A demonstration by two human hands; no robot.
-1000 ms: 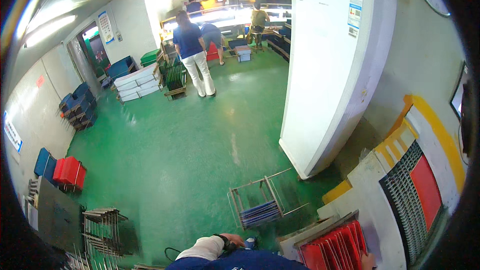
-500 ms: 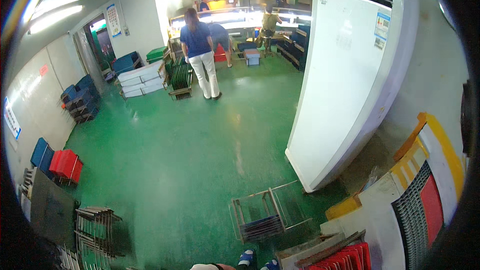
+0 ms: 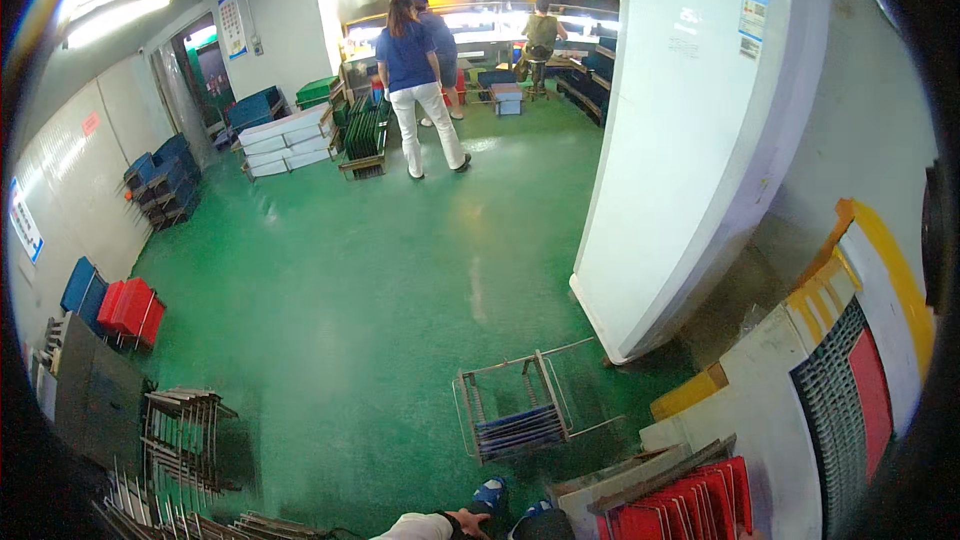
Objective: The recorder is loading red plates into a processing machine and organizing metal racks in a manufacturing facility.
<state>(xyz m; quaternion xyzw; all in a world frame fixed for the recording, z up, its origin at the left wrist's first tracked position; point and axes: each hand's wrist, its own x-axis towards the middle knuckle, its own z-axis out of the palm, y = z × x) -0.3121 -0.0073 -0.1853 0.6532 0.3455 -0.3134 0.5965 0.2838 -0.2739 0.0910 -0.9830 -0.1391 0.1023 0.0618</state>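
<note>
My left hand (image 3: 468, 522) shows at the bottom edge, coming out of a white sleeve (image 3: 415, 527) with a dark cuff. Its fingers look stretched out beside my dark-clad leg, and nothing shows in them. Just past it are my blue-and-white shoes (image 3: 490, 492). A sliver of skin, likely my right hand (image 3: 748, 535), shows at the lower edge beside a rack of red panels (image 3: 680, 505); its fingers are cut off by the frame. On the green floor ahead stands a metal wire rack (image 3: 515, 405) holding several dark blue panels.
A tall white cabinet unit (image 3: 680, 140) stands at right, near a white-and-yellow machine (image 3: 740, 420). Metal racks (image 3: 185, 440) and red bins (image 3: 130, 310) line the left. Farther off, a person in a blue top (image 3: 408, 60) stands near others at a lit bench (image 3: 480, 20).
My left hand and sleeve have come further into view at the bottom. The view has tilted slightly down. The person in blue has shifted stance, and the bent-over person beside them now stands upright.
</note>
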